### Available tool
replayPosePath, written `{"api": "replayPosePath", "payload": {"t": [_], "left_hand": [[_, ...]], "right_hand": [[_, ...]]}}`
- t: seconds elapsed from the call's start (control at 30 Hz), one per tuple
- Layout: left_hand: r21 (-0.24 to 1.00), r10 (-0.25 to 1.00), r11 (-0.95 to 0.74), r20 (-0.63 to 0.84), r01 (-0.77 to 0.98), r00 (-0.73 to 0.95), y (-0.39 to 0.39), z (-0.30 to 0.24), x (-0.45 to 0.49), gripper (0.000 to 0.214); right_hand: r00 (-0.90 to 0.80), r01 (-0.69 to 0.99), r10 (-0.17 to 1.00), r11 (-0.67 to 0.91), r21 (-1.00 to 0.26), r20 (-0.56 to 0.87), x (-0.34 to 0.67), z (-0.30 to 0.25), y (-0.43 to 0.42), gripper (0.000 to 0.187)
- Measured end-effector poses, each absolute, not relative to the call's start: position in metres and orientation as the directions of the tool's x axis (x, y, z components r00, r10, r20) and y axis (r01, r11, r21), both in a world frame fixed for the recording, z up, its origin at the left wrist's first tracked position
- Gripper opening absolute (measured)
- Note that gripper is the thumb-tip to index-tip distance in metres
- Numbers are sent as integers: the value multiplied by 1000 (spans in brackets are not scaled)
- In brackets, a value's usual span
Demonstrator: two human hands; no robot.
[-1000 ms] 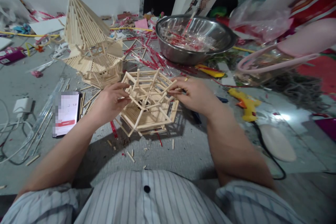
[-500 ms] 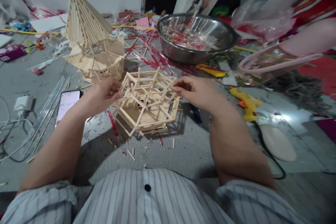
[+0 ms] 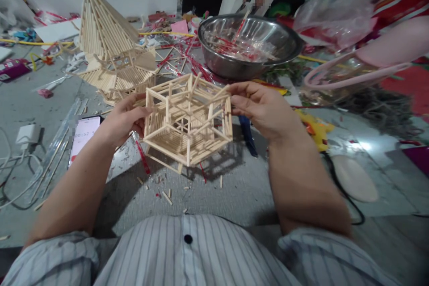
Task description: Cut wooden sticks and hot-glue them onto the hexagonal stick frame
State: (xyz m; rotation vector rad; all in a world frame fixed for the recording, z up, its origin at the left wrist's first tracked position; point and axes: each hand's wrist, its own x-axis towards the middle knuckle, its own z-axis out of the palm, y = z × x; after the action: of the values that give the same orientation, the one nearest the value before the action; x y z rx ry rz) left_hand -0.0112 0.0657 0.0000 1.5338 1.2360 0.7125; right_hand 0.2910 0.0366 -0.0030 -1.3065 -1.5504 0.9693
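Observation:
A hexagonal frame of wooden sticks (image 3: 187,120) is held up off the grey floor between both hands, tilted so its open side faces me. My left hand (image 3: 125,116) grips its left edge, fingers closed on the sticks. My right hand (image 3: 259,107) grips its right edge, with the fingers curled over the rim. A taller stick tower with a pointed roof (image 3: 109,49) stands behind, to the left.
A steel bowl (image 3: 248,44) with red-tipped sticks sits behind. A yellow glue gun (image 3: 315,132) lies at the right with its black cord. A phone (image 3: 83,136), a charger and white cables lie at the left. Stick offcuts litter the floor in front.
Both hands have lifted the hexagonal frame off the floor and tipped it toward me. One second ago it rested on the floor while the fingers worked at its top sticks.

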Motion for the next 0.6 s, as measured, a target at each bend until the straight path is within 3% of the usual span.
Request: {"api": "replayPosePath", "payload": {"t": [0.2,0.33,0.5,0.6], "left_hand": [[969,949,79,-145,233,280,65,1,-4,45],[969,940,141,-195,201,279,68,-8,-2,48],[962,939,202,-244,186,242,68,-15,0,53],[949,921,190,-261,252,288,69,-16,-1,45]], "right_hand": [[-122,168,954,292,-942,274,291,-11,37,43],[-129,254,961,271,-928,245,289,-30,49,49],[-120,147,975,203,-968,186,283,-39,57,53],[-107,143,979,188,-972,174,283,-37,57,53]]}}
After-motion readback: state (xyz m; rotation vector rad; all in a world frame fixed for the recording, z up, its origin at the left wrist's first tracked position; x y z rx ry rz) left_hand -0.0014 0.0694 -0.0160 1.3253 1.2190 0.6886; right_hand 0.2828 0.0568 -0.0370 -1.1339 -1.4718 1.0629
